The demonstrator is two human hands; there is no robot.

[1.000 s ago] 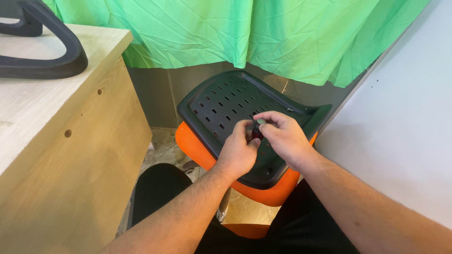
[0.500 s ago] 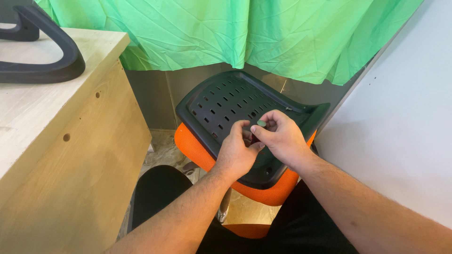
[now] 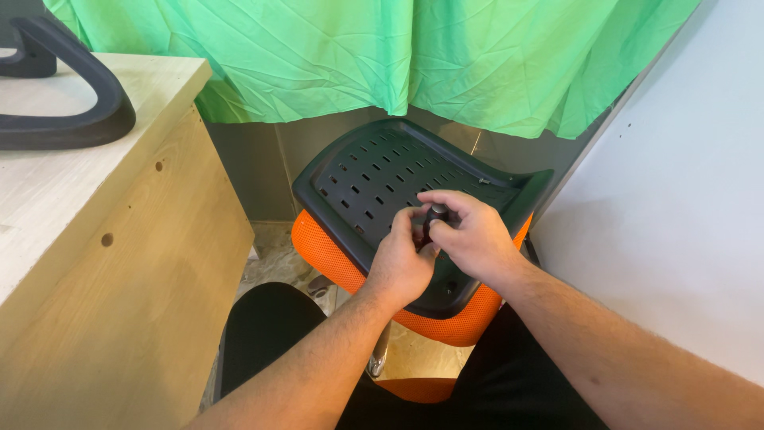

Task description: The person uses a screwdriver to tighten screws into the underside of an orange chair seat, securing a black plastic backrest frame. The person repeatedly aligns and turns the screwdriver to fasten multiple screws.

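Green cloth (image 3: 382,56) hangs across the back of the scene, draped in folds over a grey wall, with a plain white panel (image 3: 684,207) slanting down the right side. On the left stands a pale wooden cabinet (image 3: 119,263) with small round holes in its side, and a dark curved armrest (image 3: 72,111) lies on its top near the far edge. Between the cabinet and the white panel sits a black plastic chair back (image 3: 374,175), pierced with rows of short slots and tilted toward the person, resting on an orange cushioned seat (image 3: 446,322) whose edge shows beneath it on both sides. Both bare hands meet over the near right part of the black plastic piece. The left hand (image 3: 402,263) is curled, its fingertips pinched around a small dark object (image 3: 434,219) with a rounded top. The right hand (image 3: 469,235) reaches in from the right, thumb and forefinger closed on the top of that same small thing, the other fingers bent loosely around it. The object is held between the two hands, just above the plastic; whether its lower end touches the plastic I cannot tell, since the fingers hide it. Both forearms stretch up from the bottom of the view, above the person's dark trousers (image 3: 270,334), and a patch of tiled floor (image 3: 274,259) shows beside the cabinet.
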